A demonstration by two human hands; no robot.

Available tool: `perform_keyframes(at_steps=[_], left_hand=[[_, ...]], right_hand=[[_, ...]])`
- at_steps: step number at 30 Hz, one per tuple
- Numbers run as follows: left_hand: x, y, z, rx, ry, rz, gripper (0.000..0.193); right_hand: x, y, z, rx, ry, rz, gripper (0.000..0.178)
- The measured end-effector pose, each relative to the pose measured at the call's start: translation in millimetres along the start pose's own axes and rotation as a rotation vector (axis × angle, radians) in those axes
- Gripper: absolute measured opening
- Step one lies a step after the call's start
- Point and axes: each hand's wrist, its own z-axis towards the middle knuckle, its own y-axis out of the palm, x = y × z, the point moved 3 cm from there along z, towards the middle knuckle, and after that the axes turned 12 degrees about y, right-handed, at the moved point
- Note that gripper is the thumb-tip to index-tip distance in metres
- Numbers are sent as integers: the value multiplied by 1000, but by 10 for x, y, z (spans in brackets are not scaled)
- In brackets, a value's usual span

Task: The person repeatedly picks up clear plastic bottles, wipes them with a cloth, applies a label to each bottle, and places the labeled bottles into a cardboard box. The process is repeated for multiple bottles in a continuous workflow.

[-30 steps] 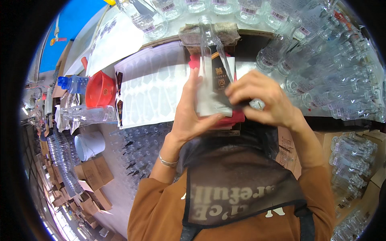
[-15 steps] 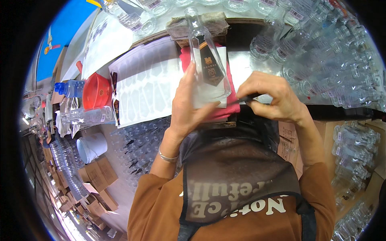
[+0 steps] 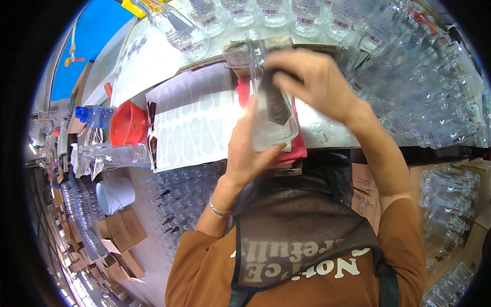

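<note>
A clear glass bottle (image 3: 263, 118) is being held at its lower left side by the left hand (image 3: 241, 153): the thumb is being set across near the base, spread well apart from the fingers, which are being laid along the side. The bottle's dark label (image 3: 279, 113) is being kept just right of the left fingers, and its upper part is being covered by the right hand (image 3: 318, 82). The right fingers are being shown bent and blurred; whether anything is being pinched by them cannot be told. Beneath the bottle, a pink cloth (image 3: 298, 144) is being partly exposed right of the left thumb. The bottle's neck is being supported beyond the left fingers by a folded beige cloth (image 3: 236, 55). Left of the left fingers, a white sheet (image 3: 192, 120) is being displayed, with a red bowl (image 3: 128, 123) being positioned farther left. Right of the right fingers, many glass bottles (image 3: 419, 97) are being stored close together.
</note>
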Motion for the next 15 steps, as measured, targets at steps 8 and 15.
perform_keyframes(at_steps=[8,15], left_hand=[[-279,-160,135,167,-290,-434,68],[-778,-33,930,-37,-614,-282,73]], right_hand=[[193,-48,233,82,302,23,31],[471,-61,-72,150,636,829,27]])
